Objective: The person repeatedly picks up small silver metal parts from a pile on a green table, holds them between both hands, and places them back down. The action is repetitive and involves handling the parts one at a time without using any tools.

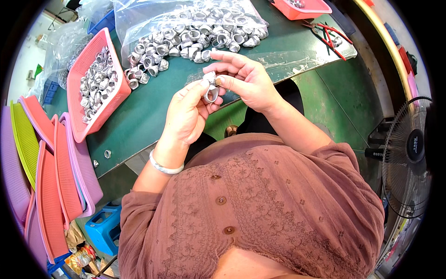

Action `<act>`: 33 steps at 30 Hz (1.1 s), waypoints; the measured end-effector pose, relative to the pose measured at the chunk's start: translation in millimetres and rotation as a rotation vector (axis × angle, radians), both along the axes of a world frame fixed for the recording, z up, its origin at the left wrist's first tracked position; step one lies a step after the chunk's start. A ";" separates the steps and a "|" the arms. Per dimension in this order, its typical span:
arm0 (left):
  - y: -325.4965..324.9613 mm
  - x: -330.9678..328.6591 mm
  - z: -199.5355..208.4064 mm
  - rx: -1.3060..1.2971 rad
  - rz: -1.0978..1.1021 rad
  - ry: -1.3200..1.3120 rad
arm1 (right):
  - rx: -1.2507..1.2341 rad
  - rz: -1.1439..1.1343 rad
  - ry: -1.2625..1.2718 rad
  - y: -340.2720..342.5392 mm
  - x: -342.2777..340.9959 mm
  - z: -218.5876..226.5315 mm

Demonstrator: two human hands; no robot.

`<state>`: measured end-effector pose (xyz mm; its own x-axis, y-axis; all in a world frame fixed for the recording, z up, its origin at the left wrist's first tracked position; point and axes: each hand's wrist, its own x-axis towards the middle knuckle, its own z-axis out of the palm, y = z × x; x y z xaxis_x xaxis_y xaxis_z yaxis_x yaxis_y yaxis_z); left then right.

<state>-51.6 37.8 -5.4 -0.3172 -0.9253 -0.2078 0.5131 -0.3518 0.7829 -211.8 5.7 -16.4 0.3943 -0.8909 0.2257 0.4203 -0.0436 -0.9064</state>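
Note:
Close together over the table's front edge, both my hands are closed on silver metal rings. My left hand (188, 109) grips a chunky silver ring (212, 96), its open loop facing up at me. Just above it, a second silver piece (210, 77), seemingly another ring, sits between my left fingertips and the thumb of my right hand (251, 83). The right thumb and forefinger press at that piece while the other fingers stretch out to the left. A heap of similar rings (193, 39) lies beyond my hands, partly under clear plastic.
A pink basket (76, 102) of rings stands at left on the green table (134, 121), with two loose pieces nearby. Colourful baskets (46, 186) are stacked further left. Red-handled pliers (329, 39) and another pink basket (309, 10) sit far right. A fan (409, 153) stands right.

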 end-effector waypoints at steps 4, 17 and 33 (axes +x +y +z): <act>-0.5 -1.8 1.6 0.033 0.015 0.037 | -0.025 0.014 0.027 -0.4 -1.6 -1.1; -4.5 2.8 -6.1 0.154 -0.011 0.189 | -0.059 -0.018 0.051 3.3 -1.1 1.0; -8.0 8.1 -11.6 0.128 -0.071 0.318 | -0.161 -0.056 0.076 9.1 1.5 2.1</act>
<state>-43.5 29.7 -17.0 -0.4470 -0.8716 -0.2014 0.6953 -0.4801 0.5348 -210.3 14.8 -14.3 0.3664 -0.8667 0.3385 0.3442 -0.2118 -0.9147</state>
